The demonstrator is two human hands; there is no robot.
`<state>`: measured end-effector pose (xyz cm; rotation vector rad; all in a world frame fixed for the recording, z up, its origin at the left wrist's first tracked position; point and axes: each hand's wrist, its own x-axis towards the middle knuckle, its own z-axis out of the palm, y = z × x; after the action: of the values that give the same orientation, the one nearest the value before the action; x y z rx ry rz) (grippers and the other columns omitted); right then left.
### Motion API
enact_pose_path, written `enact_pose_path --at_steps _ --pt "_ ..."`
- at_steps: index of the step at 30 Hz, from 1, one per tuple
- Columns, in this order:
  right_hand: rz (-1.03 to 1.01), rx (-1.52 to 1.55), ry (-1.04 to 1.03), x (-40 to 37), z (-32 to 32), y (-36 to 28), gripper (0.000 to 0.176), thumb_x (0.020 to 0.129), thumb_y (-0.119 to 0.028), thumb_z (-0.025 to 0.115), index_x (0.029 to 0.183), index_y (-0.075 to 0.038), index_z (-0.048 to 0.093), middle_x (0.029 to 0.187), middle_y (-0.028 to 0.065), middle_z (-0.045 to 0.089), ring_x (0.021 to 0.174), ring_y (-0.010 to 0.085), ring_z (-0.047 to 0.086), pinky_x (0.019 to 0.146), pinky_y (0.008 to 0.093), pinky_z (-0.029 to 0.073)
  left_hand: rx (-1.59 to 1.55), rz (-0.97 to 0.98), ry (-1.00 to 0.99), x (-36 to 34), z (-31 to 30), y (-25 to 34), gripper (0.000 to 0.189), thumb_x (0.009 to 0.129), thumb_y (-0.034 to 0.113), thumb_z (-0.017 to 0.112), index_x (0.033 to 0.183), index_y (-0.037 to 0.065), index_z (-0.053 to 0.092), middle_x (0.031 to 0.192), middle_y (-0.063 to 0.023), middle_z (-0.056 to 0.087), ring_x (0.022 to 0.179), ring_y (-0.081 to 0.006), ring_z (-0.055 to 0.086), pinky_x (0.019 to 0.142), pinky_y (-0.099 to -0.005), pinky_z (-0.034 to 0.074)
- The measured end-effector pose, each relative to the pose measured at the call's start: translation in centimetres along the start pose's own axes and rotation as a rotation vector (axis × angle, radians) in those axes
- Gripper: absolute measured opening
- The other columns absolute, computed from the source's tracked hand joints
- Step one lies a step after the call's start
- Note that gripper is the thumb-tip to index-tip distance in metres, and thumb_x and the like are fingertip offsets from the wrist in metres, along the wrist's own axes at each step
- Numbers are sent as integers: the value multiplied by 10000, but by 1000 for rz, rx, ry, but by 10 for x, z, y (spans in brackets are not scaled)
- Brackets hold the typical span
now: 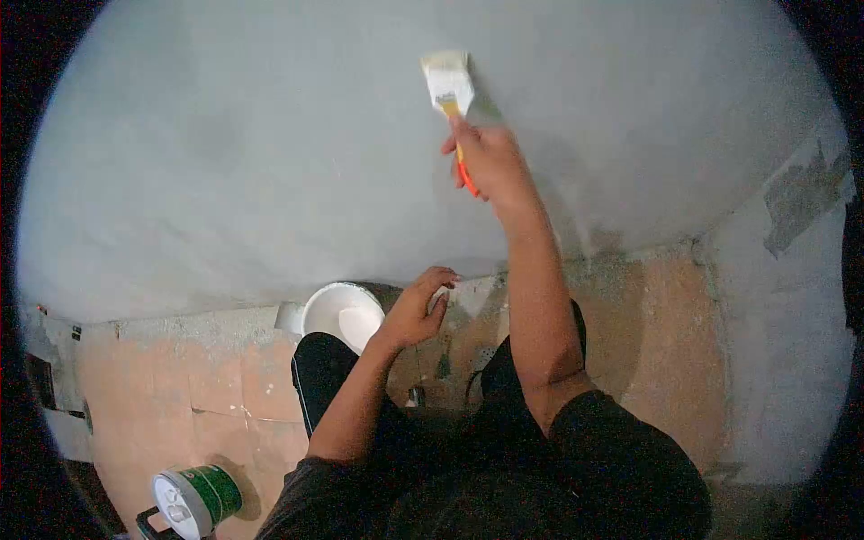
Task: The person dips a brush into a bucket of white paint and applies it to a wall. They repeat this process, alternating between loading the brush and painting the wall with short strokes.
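My right hand [489,164] is raised in front of the wall [252,153], wrapped round the yellow and orange handle of a paintbrush [448,83]. The brush points upward, its bristles coated in white and at the wall surface. Lower down, my left hand [423,308] hangs near the foot of the wall with its fingers loosely curved and thumb apart, holding nothing that I can see. Just left of it stands a white bucket [346,312], partly hidden behind my knee, with pale white material inside.
A green and white paint tub [200,498] lies at the lower left on the tan floor [144,387]. The floor is stained and spotted along the wall's base. At the right, a side wall [783,297] bears a darker grey patch [804,202].
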<state>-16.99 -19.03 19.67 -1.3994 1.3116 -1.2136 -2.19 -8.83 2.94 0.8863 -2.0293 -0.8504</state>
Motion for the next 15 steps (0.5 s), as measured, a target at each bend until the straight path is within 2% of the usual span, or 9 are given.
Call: enact_pose_path --at_steps 1,2,4,8,9,11,13,15 --pt "-31 1 24 13 12 42 522 953 -466 442 729 -29 620 478 44 532 368 111 441 388 287 337 5 3 2 1 -2 3 370 798 -81 503 1153 22 509 1164 -194 527 1097 -360 537 952 -413 426" --pt "-61 2 48 24 22 79 551 957 -487 423 701 -35 608 480 48 540 390 125 484 414 298 375 0 13 85 2 -3 9 379 789 -87 507 1153 19 510 1173 -197 522 1116 -364 522 969 -413 410" --pt "49 -13 -31 17 34 131 574 959 -501 411 680 -38 603 487 46 546 399 135 495 424 311 385 37 83 225 5 -9 17 402 772 -88 514 1161 14 509 1198 -196 507 1151 -378 492 994 -415 385" --pt "455 77 -136 -23 47 186 605 946 -527 429 644 -29 592 493 56 548 391 143 491 384 321 363 124 90 313 2 -13 22 418 770 -80 517 1177 16 505 1207 -196 503 1150 -382 491 993 -421 383" --pt "452 76 -135 -27 49 197 605 946 -527 429 644 -29 592 493 56 548 391 143 491 384 321 363 126 105 312 0 -15 23 420 771 -77 517 1181 19 506 1213 -198 500 1148 -386 490 989 -421 385" --pt "671 -25 -55 -25 54 206 583 940 -520 453 639 -38 585 516 61 566 376 139 471 347 305 329 130 126 317 1 -18 24 423 772 -74 517 1185 22 507 1218 -200 498 1147 -391 489 985 -421 387" --pt "617 92 25 -15 49 201 527 929 -495 489 652 -58 588 518 36 547 359 134 425 340 303 298 120 78 290 -5 -17 27 428 783 -61 520 1195 56 518 1275 -183 482 1212 -373 448 1037 -436 347" --pt "624 271 -98 1 30 149 466 924 -452 505 648 -80 553 494 -1 476 354 127 359 350 297 263 113 86 282 -6 -17 26 431 782 -62 520 1197 56 516 1279 -181 479 1221 -373 442 1039 -436 348"
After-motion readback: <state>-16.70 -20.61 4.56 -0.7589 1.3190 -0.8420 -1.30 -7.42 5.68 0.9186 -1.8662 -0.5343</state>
